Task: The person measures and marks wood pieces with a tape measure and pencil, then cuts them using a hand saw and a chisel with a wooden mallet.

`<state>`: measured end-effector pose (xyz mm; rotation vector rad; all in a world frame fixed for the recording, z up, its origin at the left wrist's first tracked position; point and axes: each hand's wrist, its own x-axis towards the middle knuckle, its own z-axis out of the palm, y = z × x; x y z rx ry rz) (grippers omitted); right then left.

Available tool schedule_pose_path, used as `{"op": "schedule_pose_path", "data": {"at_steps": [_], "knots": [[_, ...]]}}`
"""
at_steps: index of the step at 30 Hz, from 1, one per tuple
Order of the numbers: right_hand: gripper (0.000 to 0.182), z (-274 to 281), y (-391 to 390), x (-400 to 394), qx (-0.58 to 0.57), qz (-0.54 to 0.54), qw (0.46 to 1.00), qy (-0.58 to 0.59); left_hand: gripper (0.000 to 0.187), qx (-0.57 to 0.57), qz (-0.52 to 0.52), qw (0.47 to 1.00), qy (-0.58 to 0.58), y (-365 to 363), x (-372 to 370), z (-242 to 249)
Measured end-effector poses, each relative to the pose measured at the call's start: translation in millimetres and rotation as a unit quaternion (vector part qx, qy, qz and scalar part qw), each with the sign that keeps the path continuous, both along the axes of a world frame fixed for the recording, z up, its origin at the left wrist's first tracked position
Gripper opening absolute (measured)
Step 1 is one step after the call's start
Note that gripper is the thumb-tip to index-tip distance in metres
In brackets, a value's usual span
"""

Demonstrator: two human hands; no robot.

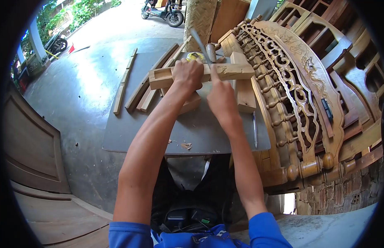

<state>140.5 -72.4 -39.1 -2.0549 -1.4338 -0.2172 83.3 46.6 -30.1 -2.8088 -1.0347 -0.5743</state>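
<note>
A squared wooden block [235,71] with a recess cut in its left end lies crosswise over other pieces of wood on the grey table [200,136]. My left hand [188,73] is closed over the block's middle. Just right of it, my right hand [222,93] is closed with the index finger stretched along a long, narrow grey metal tool [199,44]. The tool slants up and away past the block's far edge; its handle is hidden by the hand. Behind the block are a brown cylindrical wooden piece [211,52] and a yellow roll [192,56].
Long wooden strips [126,82] lie at the table's left. Wood shavings [186,146] sit near the front edge, and a thin metal rod [254,130] at the right. A carved wooden panel [299,78] leans close on the right. A scooter [167,12] stands farther back.
</note>
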Motion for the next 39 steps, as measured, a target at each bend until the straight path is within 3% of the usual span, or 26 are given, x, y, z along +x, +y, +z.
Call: {"op": "schedule_pose_path", "data": {"at_steps": [2,4,7,10,13,17,20,22,25,29,31,37,39], "knots": [[0.065,-7,-40,-13,0.001,0.004,1.000,0.007,0.026,0.000,-0.002,1.000,0.011,-6,-3,0],[0.066,-7,-97,-36,-0.107,-0.031,0.993,0.028,0.027,0.009,-0.004,1.000,0.008,-4,-3,4],[0.066,0,-85,-33,-0.087,-0.034,0.995,0.026,0.029,0.021,-0.006,1.000,0.007,-5,-2,-1],[0.061,3,4,2,-0.018,-0.010,1.000,-0.020,0.032,0.026,0.003,1.000,0.008,-5,-1,0],[0.059,12,5,-3,0.007,0.003,1.000,-0.017,0.032,0.012,0.006,1.000,0.011,-4,-1,1],[0.060,11,-108,-56,-0.186,-0.103,0.976,0.043,0.030,0.044,0.019,0.999,-0.009,-4,1,-4],[0.061,22,-74,-37,-0.130,-0.052,0.990,0.028,0.031,0.064,0.011,0.998,-0.009,-4,0,-12],[0.059,14,-8,-6,-0.043,-0.005,0.999,-0.013,0.031,0.041,0.014,0.999,-0.002,-4,0,-3],[0.058,15,12,-5,-0.026,-0.021,0.999,-0.030,0.032,0.002,0.014,1.000,0.014,-3,0,2],[0.058,-1,-121,-51,-0.112,-0.042,0.993,0.023,0.031,-0.002,0.002,1.000,0.013,-4,-1,4],[0.057,-18,-171,-52,-0.035,-0.010,0.997,0.066,0.027,-0.012,-0.005,1.000,0.014,-1,-2,2],[0.054,-24,-193,-37,-0.001,-0.069,0.990,0.127,0.020,-0.064,-0.046,0.995,0.061,6,-7,16],[0.056,-26,-183,-44,0.014,-0.051,0.988,0.143,0.035,-0.135,-0.072,0.982,0.112,18,-7,19]]}}
